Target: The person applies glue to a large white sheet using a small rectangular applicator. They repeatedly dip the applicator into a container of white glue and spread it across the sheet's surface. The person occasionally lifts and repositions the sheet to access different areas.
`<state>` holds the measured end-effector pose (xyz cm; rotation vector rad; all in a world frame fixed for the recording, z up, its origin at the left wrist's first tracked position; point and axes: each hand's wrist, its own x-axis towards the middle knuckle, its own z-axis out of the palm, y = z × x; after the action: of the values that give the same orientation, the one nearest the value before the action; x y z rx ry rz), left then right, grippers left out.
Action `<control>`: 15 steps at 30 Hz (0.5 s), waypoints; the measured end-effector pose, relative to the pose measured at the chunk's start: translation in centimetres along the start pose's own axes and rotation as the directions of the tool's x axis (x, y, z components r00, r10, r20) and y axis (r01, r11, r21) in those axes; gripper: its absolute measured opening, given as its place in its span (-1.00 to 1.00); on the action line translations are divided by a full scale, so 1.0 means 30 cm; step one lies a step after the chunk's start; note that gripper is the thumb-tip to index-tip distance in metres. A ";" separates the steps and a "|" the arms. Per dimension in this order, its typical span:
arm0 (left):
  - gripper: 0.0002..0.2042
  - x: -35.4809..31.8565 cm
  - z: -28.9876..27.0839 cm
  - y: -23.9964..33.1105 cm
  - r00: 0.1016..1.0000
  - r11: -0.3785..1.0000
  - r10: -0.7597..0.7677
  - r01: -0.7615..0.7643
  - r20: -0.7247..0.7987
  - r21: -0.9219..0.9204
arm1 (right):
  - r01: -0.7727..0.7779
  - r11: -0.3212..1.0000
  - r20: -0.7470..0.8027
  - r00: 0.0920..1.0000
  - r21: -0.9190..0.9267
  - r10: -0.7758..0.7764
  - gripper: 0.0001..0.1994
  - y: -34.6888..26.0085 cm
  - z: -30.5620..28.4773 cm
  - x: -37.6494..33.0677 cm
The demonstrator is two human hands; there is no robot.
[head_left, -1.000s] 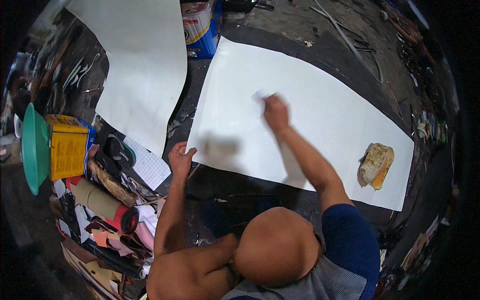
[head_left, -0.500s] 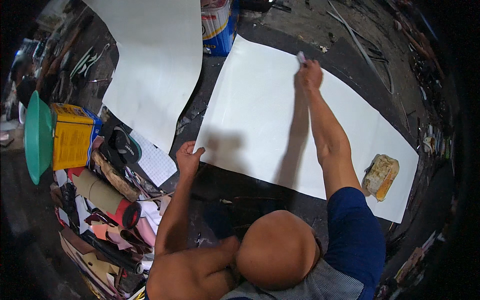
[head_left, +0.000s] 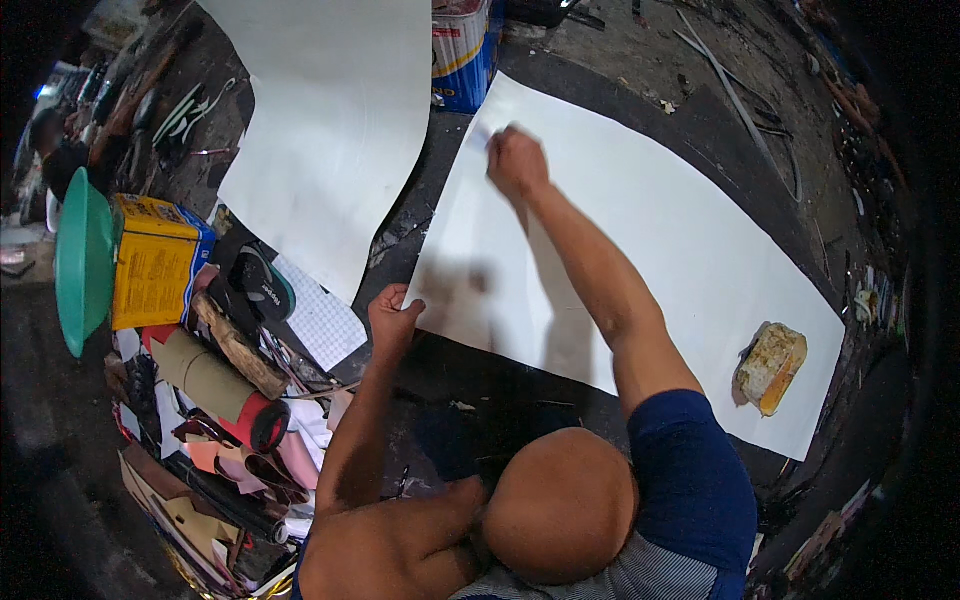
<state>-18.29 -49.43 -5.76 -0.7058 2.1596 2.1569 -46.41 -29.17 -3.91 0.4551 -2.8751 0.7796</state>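
- Two white sheets lie on the dark, stained counter (head_left: 480, 390); the big white sheet (head_left: 680, 250) under my hands is plain, smooth and long, running from near me out to the far right.
- My right hand (head_left: 517, 162) is stretched out to the far left corner of that sheet, closed in a fist round something small and pale; I cannot tell what it is.
- My left hand (head_left: 393, 318) is curled shut on the near left edge of the same sheet, pinning it to the counter.
- One yellowish, grimy sponge-like block (head_left: 770, 366) rests on the sheet near its right end, well apart from both hands.
- The second white sheet (head_left: 330, 130) lies to the left, apart from the first, with one edge curving up.
- A blue and yellow tin can (head_left: 462, 55) stands at the far edge between the two sheets; its contents are hidden.
- A green bowl (head_left: 80, 260) sits tilted on its side at far left, just beside a yellow box (head_left: 155, 265).
- Rolls (head_left: 215, 385) and scraps are piled below the box.
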 end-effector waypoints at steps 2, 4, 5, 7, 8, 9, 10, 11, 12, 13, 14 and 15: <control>-0.76 -0.012 -0.016 0.027 0.999 0.999 -0.032 0.033 -0.023 0.028 | 0.037 0.989 -0.081 0.996 -0.143 -0.049 -0.88 0.009 -0.051 0.102; -0.81 -0.031 0.011 0.077 0.997 0.996 -0.070 0.073 -0.041 0.050 | 0.144 0.979 0.008 0.989 -0.144 -0.145 -0.89 -0.015 -0.007 0.056; -0.82 -0.037 0.022 0.109 0.996 0.981 -0.082 0.088 -0.042 0.170 | 0.197 0.969 0.051 0.980 -0.147 -0.191 -0.90 -0.027 0.021 0.011; -0.83 -0.042 0.028 0.177 0.994 0.910 -0.091 0.105 -0.054 0.402 | 0.532 0.847 0.138 0.838 0.007 -0.527 -0.86 -0.066 0.081 -0.131; -0.84 -0.060 -0.027 0.131 0.997 0.942 -0.024 0.047 -0.071 0.331 | 0.555 0.812 0.176 0.794 0.179 -0.581 -0.87 -0.173 0.081 -0.201; -0.84 -0.061 -0.037 0.122 0.997 0.950 -0.030 0.049 -0.067 0.309 | 0.550 0.773 0.205 0.756 0.316 -0.622 -0.87 -0.220 0.043 -0.225; -0.84 -0.064 -0.052 0.115 0.997 0.955 -0.035 0.053 -0.064 0.290 | 0.523 0.788 0.157 0.792 0.325 -0.590 -0.87 -0.220 0.054 -0.211; -0.84 -0.067 -0.075 0.110 0.997 0.960 -0.041 0.057 -0.064 0.275 | 0.495 0.800 0.107 0.825 0.340 -0.556 -0.87 -0.218 0.069 -0.184; -0.84 -0.055 -0.075 0.103 0.996 0.976 -0.063 0.073 -0.057 0.203 | 0.466 0.818 0.053 0.858 0.338 -0.511 -0.87 -0.186 0.062 -0.140; -0.83 -0.042 -0.070 0.093 0.995 0.987 -0.086 0.091 -0.045 0.132 | 0.243 0.952 0.063 0.964 0.186 -0.259 -0.84 -0.130 0.061 -0.068; -0.82 -0.031 -0.053 0.081 0.993 0.992 -0.115 0.116 -0.020 0.059 | 0.069 0.994 -0.043 0.997 0.079 -0.066 -0.81 -0.050 0.052 0.013; -0.81 -0.031 -0.057 0.075 0.991 0.988 -0.110 0.118 -0.075 0.103 | -0.045 0.999 -0.147 0.988 0.021 0.047 -0.80 -0.004 0.028 0.084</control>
<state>-17.65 -50.89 -3.23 -0.8855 2.1889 1.9739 -48.79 -30.34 -4.06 0.3195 -2.7521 0.8103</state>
